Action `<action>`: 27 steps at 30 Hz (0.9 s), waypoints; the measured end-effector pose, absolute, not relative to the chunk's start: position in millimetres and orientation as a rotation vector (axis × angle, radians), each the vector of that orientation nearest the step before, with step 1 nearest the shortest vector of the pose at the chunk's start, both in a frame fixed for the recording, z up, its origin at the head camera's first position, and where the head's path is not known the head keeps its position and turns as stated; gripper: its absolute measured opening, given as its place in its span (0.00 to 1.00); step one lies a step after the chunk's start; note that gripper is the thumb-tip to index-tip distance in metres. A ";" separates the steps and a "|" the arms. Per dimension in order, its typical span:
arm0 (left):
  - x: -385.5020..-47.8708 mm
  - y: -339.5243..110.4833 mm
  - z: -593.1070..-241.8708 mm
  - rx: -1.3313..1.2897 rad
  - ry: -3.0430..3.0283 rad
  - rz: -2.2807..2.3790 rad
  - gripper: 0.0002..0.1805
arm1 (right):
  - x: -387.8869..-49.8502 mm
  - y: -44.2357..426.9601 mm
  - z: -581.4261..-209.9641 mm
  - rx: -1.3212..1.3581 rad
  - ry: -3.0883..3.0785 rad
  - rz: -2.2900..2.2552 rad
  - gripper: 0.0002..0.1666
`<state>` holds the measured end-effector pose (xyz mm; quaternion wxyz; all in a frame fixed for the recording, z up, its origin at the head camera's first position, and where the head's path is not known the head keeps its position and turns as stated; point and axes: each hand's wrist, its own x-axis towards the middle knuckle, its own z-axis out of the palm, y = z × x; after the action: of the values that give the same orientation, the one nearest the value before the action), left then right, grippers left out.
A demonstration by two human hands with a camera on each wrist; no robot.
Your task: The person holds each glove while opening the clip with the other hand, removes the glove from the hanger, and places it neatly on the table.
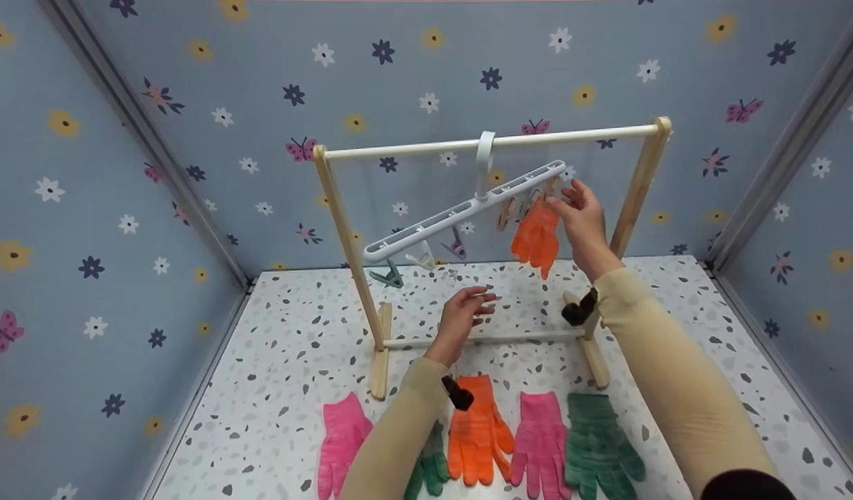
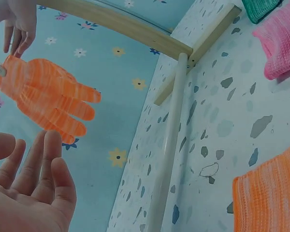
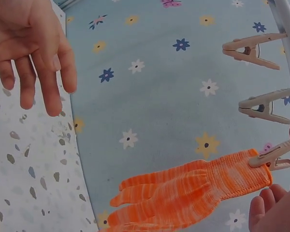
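Observation:
An orange glove (image 1: 537,236) hangs fingers-down from the right, raised end of a white hanger (image 1: 461,210). A beige clip (image 3: 273,158) bites its cuff. My right hand (image 1: 583,221) is beside that cuff, thumb and fingers apart around the clip in the right wrist view; whether a fingertip touches the cloth I cannot tell. Lower and to the left, my left hand (image 1: 462,321) is held in the air with loosely bent fingers and nothing in them. In the left wrist view its palm (image 2: 34,193) faces up below the hanging glove.
The tilted hanger hooks over the white bar of a wooden rack (image 1: 642,187). Other clips dangle from it, including a purple clip (image 1: 456,244) and a dark green clip (image 1: 387,275). Pink, orange and green gloves, among them an orange glove (image 1: 476,434), lie along the speckled table's front.

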<state>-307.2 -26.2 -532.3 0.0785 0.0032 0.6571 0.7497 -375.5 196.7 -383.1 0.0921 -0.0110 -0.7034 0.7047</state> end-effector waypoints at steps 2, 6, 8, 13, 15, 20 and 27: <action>-308.1 -25.9 -532.6 0.000 1.970 2.245 0.18 | -380.0 196.6 -380.1 -0.010 -2.066 2.135 0.44; -309.9 -26.5 -532.0 -0.013 1.969 2.255 0.18 | -385.7 193.8 -375.0 0.008 -2.049 2.181 0.42; -311.9 -27.2 -531.7 -0.012 1.978 2.263 0.17 | -387.2 191.4 -373.0 0.004 -2.043 2.187 0.41; -321.0 -30.1 -529.0 -0.005 2.049 2.238 0.14 | -389.2 184.3 -371.9 -0.019 -2.015 2.210 0.38; -326.0 -31.7 -526.7 0.019 2.090 2.212 0.14 | -389.4 181.4 -373.0 -0.028 -1.987 2.238 0.37; -339.0 -36.4 -515.4 0.097 2.205 2.157 0.14 | -388.9 176.0 -376.5 -0.042 -1.909 2.317 0.35; -352.1 -40.2 -495.9 0.178 2.289 2.140 0.17 | -391.5 170.1 -378.8 -0.080 -1.892 2.342 0.29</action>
<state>-352.1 -40.2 -495.9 0.0016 0.0568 0.7294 0.6818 -391.5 170.1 -378.8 0.0648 -0.0264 -0.6270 0.7759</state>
